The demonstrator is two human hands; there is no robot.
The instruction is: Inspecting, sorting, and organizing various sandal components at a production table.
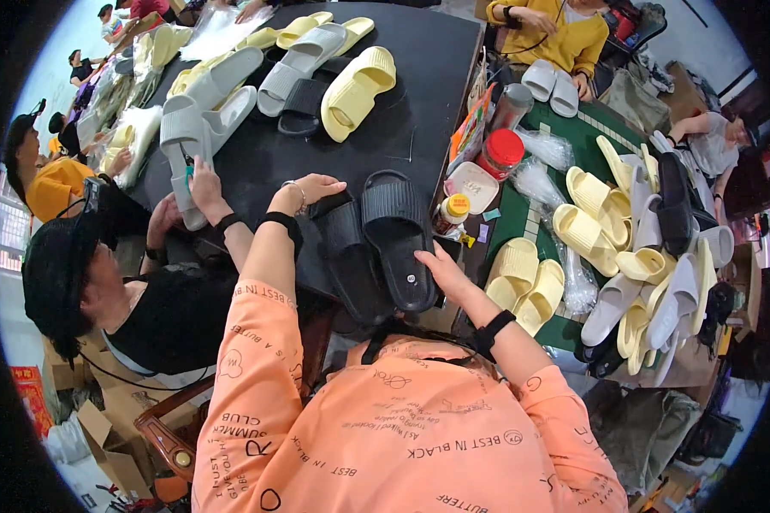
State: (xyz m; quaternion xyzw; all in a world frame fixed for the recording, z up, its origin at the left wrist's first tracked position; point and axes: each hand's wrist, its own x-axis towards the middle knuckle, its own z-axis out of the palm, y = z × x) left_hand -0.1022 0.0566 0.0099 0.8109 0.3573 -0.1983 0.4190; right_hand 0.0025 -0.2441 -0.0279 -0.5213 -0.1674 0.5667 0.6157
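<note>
A pair of black slippers with ribbed straps lies before me at the table's near edge. My left hand (318, 188) grips the toe end of the left black slipper (355, 265), its fingers along the far side; its thumb is mostly hidden. My right hand (443, 272) holds the right black slipper (399, 231) by its outer heel side, thumb on the footbed and the other fingers underneath. A small round white sticker shows on that footbed. The two slippers are side by side, toes pointing away from me.
Grey and yellow slippers (359, 92) cover the far part of the black table (419, 43). To the right, a red-lidded jar (500, 152), a metal flask (512, 107) and a slipper heap (633, 248) stand on green-topped surface. At my left a co-worker (137, 299) handles a grey slipper (184, 141).
</note>
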